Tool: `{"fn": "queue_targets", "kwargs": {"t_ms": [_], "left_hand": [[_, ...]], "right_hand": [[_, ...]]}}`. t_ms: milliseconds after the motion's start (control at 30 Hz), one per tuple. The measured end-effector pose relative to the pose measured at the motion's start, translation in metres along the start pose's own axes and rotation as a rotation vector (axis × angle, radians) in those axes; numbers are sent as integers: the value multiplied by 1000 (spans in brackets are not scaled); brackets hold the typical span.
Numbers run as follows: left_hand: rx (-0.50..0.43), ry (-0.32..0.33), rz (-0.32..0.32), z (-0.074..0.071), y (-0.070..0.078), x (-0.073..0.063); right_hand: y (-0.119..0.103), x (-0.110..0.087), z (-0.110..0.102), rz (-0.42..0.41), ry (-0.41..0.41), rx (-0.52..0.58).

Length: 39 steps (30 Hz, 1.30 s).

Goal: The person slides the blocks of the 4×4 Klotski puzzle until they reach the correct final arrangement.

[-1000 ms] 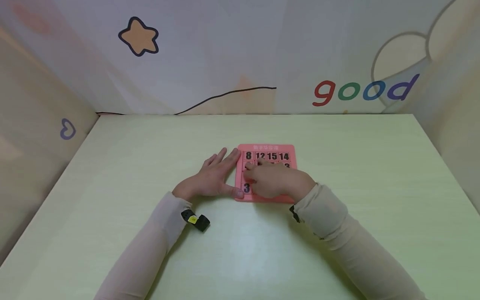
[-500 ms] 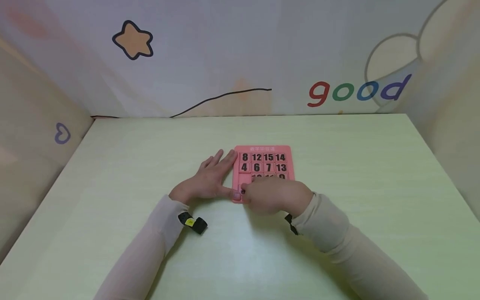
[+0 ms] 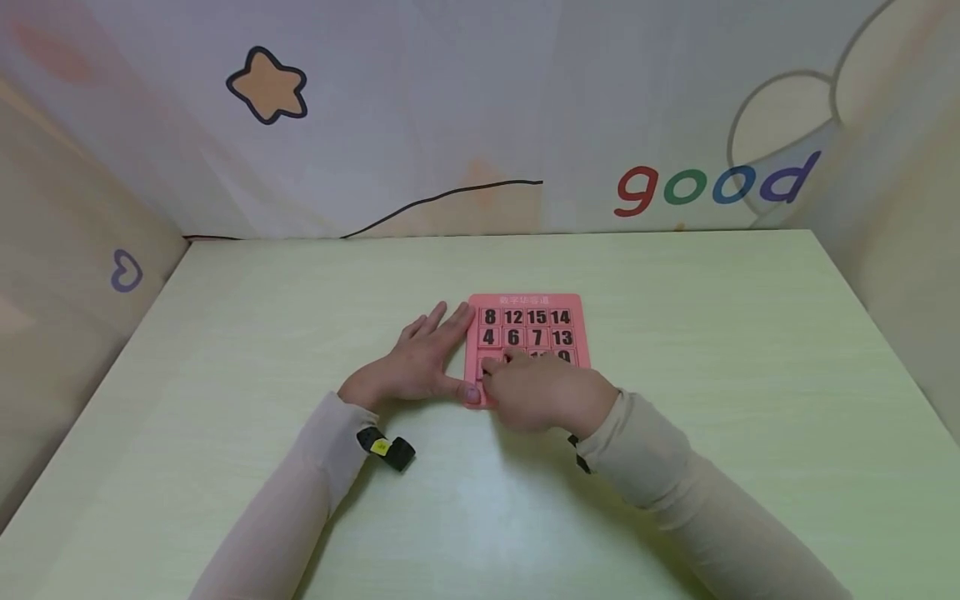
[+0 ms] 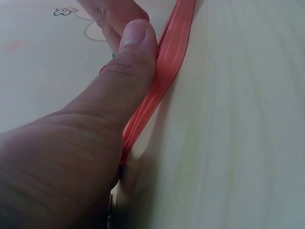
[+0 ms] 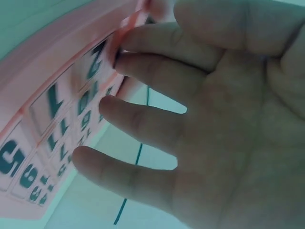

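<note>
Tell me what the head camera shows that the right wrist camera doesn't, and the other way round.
Only the head view shows the star and the word "good" on the wall, plus the person's sleeves.

Only the right wrist view shows the palm side of the right hand and the tiles numbered 5, 1 and 2, which that hand hides from the head camera.

Both show the pink number board and the right hand's fingers at its tiles.

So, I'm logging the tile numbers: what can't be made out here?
Head view: bottom row of the number sliding puzzle, covered by the right grip.
Right wrist view: numbers on the farthest tiles, too small and slanted.
Left wrist view: all numbers, puzzle edge-on behind the left thumb.
</note>
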<state>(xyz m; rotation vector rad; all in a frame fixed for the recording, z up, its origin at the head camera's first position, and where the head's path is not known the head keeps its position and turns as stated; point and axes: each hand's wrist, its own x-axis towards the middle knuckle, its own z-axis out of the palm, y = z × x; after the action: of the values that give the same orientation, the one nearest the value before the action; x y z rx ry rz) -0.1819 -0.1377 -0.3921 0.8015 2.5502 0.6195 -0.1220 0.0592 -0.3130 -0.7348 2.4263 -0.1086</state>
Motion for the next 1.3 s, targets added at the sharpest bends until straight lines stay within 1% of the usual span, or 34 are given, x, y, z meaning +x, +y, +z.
{"fn": "queue_targets", "kwargs": {"t_ms": [167,300,400,500,600,767,900,1033,1167,1300], "left_hand": [[-4,-9,11,-1,0,0],[3,-10,8,0,-2,0],[3,-4,12,1,-2,3],[-3,-5,17,3,-1,5],[2,-5,19,5,1,6],[30,9,-8,6,1,4],[32,26,-12,5,-1,0],[14,26,10,6,-3,-3],[12,39,37,6,-3,-2],[12,41,47,4,-2,-1]], "right_hand": [[10,5,0,4,1,10],[14,7,0,-7,8,2],[16,5,0,-3,34,1],[18,-2,5,3,52,10],[21,-15,11,7,57,20],[25,-37,22,-28,74,10],[27,-45,29,-61,116,-8],[26,-43,33,-93,151,-16],[23,-33,33,-135,176,-4],[18,-27,30,-130,178,31]]}}
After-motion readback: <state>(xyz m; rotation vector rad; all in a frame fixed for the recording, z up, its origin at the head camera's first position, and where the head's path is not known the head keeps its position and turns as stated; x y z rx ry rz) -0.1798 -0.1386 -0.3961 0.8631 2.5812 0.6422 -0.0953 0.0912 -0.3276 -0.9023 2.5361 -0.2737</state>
